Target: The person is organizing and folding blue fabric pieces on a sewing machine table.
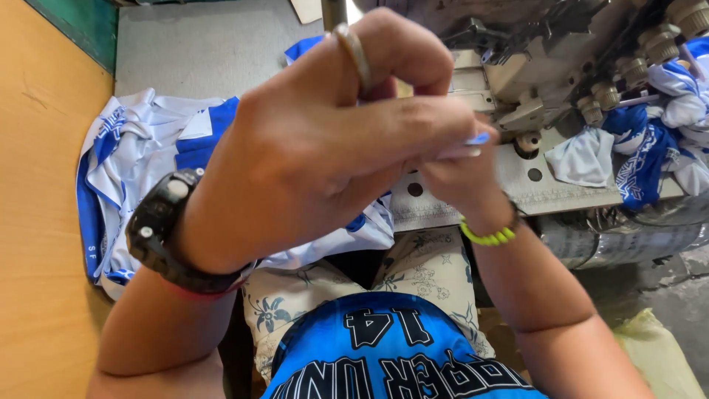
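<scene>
My left hand (pixel 325 140) fills the middle of the view, raised close to the camera, with a ring on one finger and a black watch (pixel 164 233) on the wrist. Its fingers are closed together against my right hand (pixel 465 174), which is mostly hidden behind it. Both pinch a small pale blue-and-white piece (pixel 473 142) between the fingertips; I cannot tell what it is. A yellow-green bracelet (pixel 489 236) circles my right wrist. Under my hands lies a blue and white garment (pixel 140 162).
A grey sewing machine (pixel 539 81) stands at the upper right with its flat bed (pixel 546 185) in front. More blue and white fabric (pixel 650 148) is bunched at the right. An orange-tan tabletop (pixel 37 222) runs along the left.
</scene>
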